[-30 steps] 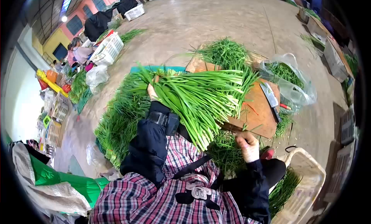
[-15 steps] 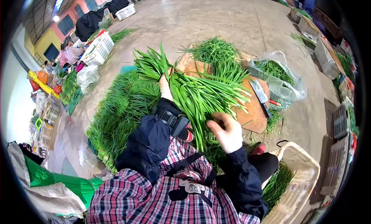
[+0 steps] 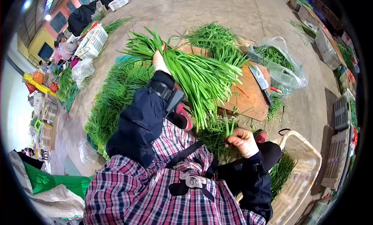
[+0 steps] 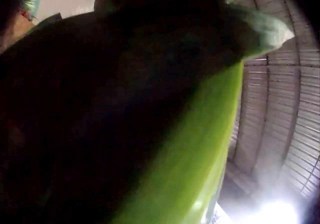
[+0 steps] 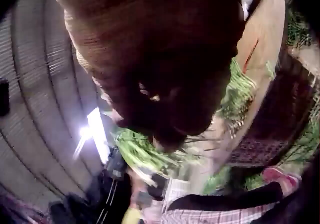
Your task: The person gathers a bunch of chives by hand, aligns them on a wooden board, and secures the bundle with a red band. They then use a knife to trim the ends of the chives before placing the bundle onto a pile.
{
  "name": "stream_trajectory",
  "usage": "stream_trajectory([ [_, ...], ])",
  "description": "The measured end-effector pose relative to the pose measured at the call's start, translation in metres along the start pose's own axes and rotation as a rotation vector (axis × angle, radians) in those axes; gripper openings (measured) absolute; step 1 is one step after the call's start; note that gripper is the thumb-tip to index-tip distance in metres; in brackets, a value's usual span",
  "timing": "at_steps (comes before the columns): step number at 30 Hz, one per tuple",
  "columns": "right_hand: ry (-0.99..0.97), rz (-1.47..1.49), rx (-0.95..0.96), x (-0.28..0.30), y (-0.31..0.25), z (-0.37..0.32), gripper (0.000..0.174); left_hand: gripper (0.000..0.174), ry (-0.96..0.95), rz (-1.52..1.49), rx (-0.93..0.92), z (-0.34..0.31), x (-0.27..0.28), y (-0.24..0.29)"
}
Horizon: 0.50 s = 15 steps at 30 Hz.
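My left hand [image 3: 160, 62] grips a thick bunch of garlic chives [image 3: 202, 75] near its leafy end, and the pale cut ends fan out to the right above my lap. A green leaf [image 4: 205, 139] lies right against the lens in the left wrist view, which is mostly dark. Lower right, my right hand [image 3: 244, 142] pinches a few loose chive stalks [image 3: 229, 128] between thumb and curled fingers, apart from the bunch. In the right wrist view the same hand [image 5: 160, 69] is in shadow, its fingers bent inward.
A knife [image 3: 259, 82] lies on the wooden board [image 3: 248, 102] beside a clear plastic bag [image 3: 293, 79] of greens. Heaped chives [image 3: 112, 104] stand at the left, more chives [image 3: 211, 38] behind the board. A plastic crate [image 3: 307, 166] sits at the right; people [image 3: 66, 48] sit far left.
Half a second ago my right hand was at the bunch's cut ends; it has drawn down and away with a few stalks. My left hand has shifted slightly up and left, still holding the bunch.
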State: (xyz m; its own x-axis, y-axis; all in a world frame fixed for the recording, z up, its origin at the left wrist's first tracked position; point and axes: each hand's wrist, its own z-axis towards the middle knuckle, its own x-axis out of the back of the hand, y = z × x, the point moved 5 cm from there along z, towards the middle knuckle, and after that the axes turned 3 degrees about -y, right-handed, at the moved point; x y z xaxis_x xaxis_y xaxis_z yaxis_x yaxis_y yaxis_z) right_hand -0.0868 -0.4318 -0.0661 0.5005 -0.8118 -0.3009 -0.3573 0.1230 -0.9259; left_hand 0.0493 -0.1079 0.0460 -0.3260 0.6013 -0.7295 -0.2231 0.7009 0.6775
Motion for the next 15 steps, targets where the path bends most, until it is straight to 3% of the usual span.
stream_trajectory([
  [1,0.029,-0.082,-0.04,0.013,0.019,-0.002,0.023,0.021,0.076,0.112,0.02,0.014,0.013,0.005],
  [3,0.045,-0.287,-0.082,0.026,0.026,-0.006,0.024,0.024,0.043,0.02,-0.006,0.017,0.01,0.009],
  [4,0.065,-0.575,-0.202,0.03,0.026,-0.008,0.025,0.027,0.089,0.101,0.025,0.019,0.014,0.01],
  [7,0.002,-1.052,-0.034,0.019,0.015,-0.006,0.026,0.029,0.027,-0.003,0.033,0.056,0.046,0.011],
  [8,-0.075,-1.155,-0.141,0.019,0.021,-0.003,0.031,0.03,0.058,0.044,-0.036,0.054,0.046,0.014],
  [9,-0.022,-1.145,-0.074,0.017,0.017,-0.001,0.034,0.031,-0.014,-0.07,0.075,0.067,0.052,0.013],
  [11,0.089,-1.115,0.057,0.004,0.008,0.003,0.043,0.031,0.038,-0.072,0.004,0.07,0.054,0.017],
  [12,0.061,-0.879,0.021,0.002,0.016,0.01,0.054,0.031,0.053,-0.075,-0.013,0.079,0.063,0.015],
  [13,0.043,-0.614,-0.092,-0.007,0.015,0.016,0.052,0.032,0.069,-0.078,-0.03,0.077,0.061,0.015],
  [15,0.019,-0.123,0.062,-0.03,0.035,0.035,0.05,0.033,0.108,-0.171,0.061,0.066,0.044,0.011],
])
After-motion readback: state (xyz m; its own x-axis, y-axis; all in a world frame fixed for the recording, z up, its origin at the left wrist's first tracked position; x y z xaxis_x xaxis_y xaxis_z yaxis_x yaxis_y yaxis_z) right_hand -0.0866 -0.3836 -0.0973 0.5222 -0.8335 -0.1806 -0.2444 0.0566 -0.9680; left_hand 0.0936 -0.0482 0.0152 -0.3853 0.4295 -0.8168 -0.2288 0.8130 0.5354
